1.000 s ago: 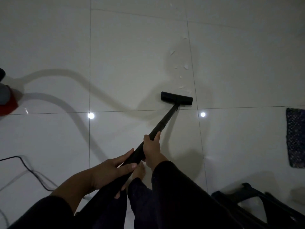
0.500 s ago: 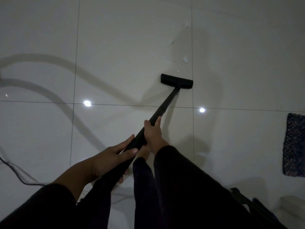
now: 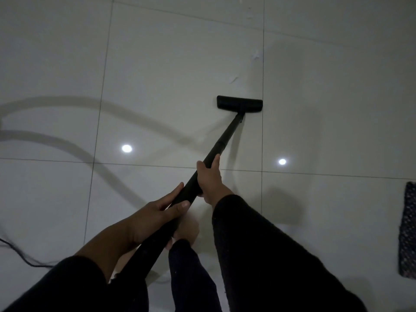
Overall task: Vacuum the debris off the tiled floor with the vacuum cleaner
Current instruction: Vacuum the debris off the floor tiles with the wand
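A black vacuum wand (image 3: 227, 136) runs from my hands up to a flat black floor nozzle (image 3: 239, 104) resting on the glossy white tiles (image 3: 168, 64). My right hand (image 3: 209, 179) grips the wand about halfway along. Lower down, my left hand (image 3: 157, 212) wraps the wand where it meets the hose. A few pale scraps of debris lie ahead of the nozzle: one (image 3: 234, 79) just beyond it, another (image 3: 256, 55) farther up by the grout line.
A dark speckled mat (image 3: 408, 230) lies at the right edge. A thin black cord (image 3: 22, 258) crosses the floor at the lower left. My bare foot (image 3: 186, 230) and dark trouser leg are under the wand. Hose shadows curve across the left tiles.
The nozzle has been pushed forward over the nearer scraps, which no longer show. The view shifted, so the red vacuum body and the dark object at lower right have left the frame.
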Tool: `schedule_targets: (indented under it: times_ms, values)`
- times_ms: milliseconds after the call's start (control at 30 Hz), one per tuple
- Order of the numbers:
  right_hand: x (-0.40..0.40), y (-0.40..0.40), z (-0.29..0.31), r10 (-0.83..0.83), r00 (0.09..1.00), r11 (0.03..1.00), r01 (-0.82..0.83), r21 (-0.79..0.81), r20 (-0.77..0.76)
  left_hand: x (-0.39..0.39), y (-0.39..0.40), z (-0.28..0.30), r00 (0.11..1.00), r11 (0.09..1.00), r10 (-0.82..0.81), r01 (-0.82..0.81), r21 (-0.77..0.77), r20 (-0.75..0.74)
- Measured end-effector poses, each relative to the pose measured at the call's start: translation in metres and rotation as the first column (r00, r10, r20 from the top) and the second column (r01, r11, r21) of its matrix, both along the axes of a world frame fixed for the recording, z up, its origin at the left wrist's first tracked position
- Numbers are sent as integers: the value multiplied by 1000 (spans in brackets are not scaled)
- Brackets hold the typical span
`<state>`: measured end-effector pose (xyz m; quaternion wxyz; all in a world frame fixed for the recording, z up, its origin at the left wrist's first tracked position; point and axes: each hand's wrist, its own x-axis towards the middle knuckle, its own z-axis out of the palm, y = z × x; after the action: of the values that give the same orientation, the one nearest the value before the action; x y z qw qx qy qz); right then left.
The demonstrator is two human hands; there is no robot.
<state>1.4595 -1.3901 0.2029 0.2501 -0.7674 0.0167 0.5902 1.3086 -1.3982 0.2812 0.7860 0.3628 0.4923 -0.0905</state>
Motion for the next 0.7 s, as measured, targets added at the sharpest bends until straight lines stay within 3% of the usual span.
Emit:
schedule_targets:
  times_ms: [267, 700]
  values:
    - [22, 55, -5, -10, 1000, 999, 10, 31, -13, 19, 52, -6, 1000, 999, -24, 24, 42, 10]
    - [76, 208, -19, -9, 999, 999, 8, 35, 39, 71, 202, -30, 996, 999, 33, -29, -43, 86]
